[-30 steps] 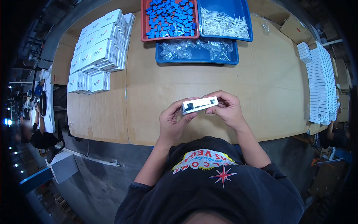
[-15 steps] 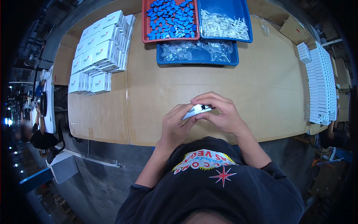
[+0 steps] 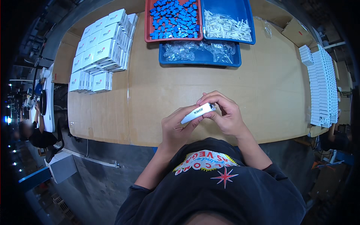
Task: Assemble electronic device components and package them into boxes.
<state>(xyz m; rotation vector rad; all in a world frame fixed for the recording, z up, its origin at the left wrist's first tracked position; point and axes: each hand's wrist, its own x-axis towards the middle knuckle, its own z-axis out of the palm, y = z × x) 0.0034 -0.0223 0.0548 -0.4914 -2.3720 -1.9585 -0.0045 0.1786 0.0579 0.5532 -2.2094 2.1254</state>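
A slim white plastic piece [image 3: 198, 112] with dark print on its face and a dark part at its right end is held over the near edge of the cardboard-covered table. My left hand [image 3: 175, 122] grips its left part between thumb and fingers. My right hand [image 3: 227, 116] is closed about its right end, with thumb and fingertips pressed close to the dark part. My fingers cover some of the piece's edges, so its whole shape cannot be made out.
Beyond my hands stand a red tray [image 3: 174, 39] of blue plastic pieces, a blue tray [image 3: 252, 41] of white sticks and a lower blue tray [image 3: 198, 64] with clear bags. White boxes [image 3: 101, 52] are stacked left; small white boxes [image 3: 320, 86] fill the right edge.
The white piece has been turned, so more of its printed face shows now. My right fingers have shifted slightly at its right end. Both hands keep hold of it.
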